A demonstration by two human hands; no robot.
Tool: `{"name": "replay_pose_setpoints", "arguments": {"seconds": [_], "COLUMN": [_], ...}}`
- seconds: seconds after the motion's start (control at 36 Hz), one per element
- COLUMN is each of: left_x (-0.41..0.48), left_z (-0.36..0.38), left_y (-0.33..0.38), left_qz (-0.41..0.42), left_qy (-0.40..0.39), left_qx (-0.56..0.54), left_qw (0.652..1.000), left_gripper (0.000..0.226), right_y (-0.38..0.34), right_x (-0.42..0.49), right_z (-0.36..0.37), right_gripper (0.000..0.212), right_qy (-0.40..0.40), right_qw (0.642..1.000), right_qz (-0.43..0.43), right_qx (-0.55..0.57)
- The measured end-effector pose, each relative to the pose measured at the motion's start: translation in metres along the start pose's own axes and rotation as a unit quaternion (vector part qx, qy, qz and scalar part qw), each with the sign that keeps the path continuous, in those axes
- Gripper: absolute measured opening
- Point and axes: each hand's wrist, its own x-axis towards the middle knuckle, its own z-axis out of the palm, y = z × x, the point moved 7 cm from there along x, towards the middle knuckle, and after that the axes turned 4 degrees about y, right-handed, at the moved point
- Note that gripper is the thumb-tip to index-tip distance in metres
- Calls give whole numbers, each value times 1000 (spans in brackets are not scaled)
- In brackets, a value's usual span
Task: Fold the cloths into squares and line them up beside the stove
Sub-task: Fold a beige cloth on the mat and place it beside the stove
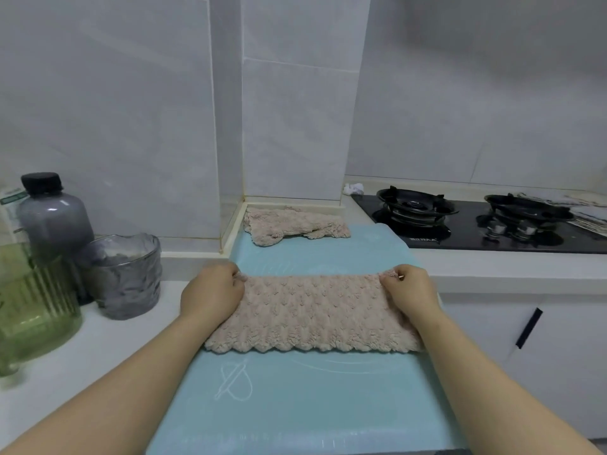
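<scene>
Pink fleece cloth (312,313): soft, limp, light. My left hand (212,295) and right hand (410,295) pinch its far corners; best hold.

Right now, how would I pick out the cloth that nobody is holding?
Start at the black stove; left of it lies a pale blue mat. At the mat's far end, against the wall, sits the rumpled pink cloth. The nearer cloth, same colour, is stretched flat between the left hand and right hand.
</scene>
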Motion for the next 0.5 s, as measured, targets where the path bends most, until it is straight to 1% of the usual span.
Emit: {"name": "replay_pose_setpoints", "arguments": {"seconds": [0.11,0.19,0.36,0.42,0.5], "left_x": [2,2,2,2,0], "left_z": [8,12,18,17,14], "left_y": [1,0,2,1,0], "left_qz": [31,30,18,11,3], "left_qy": [0,-10,-57,-66,-75], "left_qx": [23,35,93,86,67], "left_qw": [999,999,994,994,995], "left_gripper": [23,26,29,25,16], "right_y": [7,7,8,7,8], "right_x": [0,0,0,-1,-2], "right_z": [6,12,13,14,15], "right_gripper": [19,11,26,28,24], "right_qy": [21,14,7,2,-6], "right_qw": [999,998,979,974,973], "right_qz": [-14,-33,-19,-12,-8], "right_qx": [-30,-61,-203,-227,-232]}}
